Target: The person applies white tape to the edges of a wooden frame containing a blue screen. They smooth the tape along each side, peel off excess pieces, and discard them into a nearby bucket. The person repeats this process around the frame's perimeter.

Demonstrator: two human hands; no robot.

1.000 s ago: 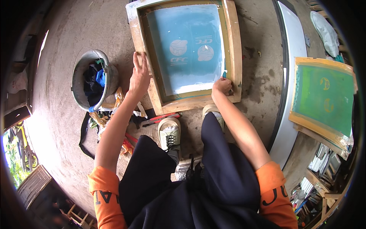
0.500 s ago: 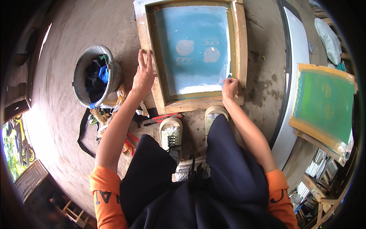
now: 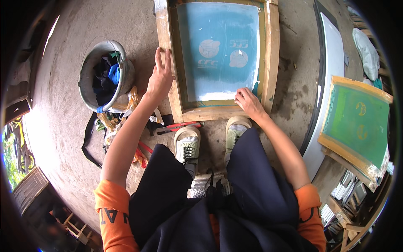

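Observation:
In front of my feet lies a wooden-framed printing screen (image 3: pixel 218 25), its mesh blue with pale round designs and whitish edges. My left hand (image 3: pixel 159 82) rests at the left rail of the wooden frame (image 3: pixel 165 33), two fingers stretched out along it. At the lower right corner of the mesh, my right hand (image 3: pixel 248 102) has its fingers bent together in a pinch over the white border (image 3: pixel 214 97). Whatever they hold is hidden. Beside that hand, a darker teal patch (image 3: pixel 255 87) shows at the corner.
A metal bucket (image 3: pixel 83 84) with dark and blue cloths stands left, crumpled scraps (image 3: pixel 110 126) beside it. A red-handled tool (image 3: pixel 178 127) lies by my left shoe (image 3: pixel 187 145). On the right are a long white board (image 3: pixel 329 63) and a green screen (image 3: pixel 357 122) in a frame.
My right hand has moved left and slightly down from the mesh's right edge to its lower border. More teal shows at the corner. My left hand stays on the rail; the view has shifted slightly.

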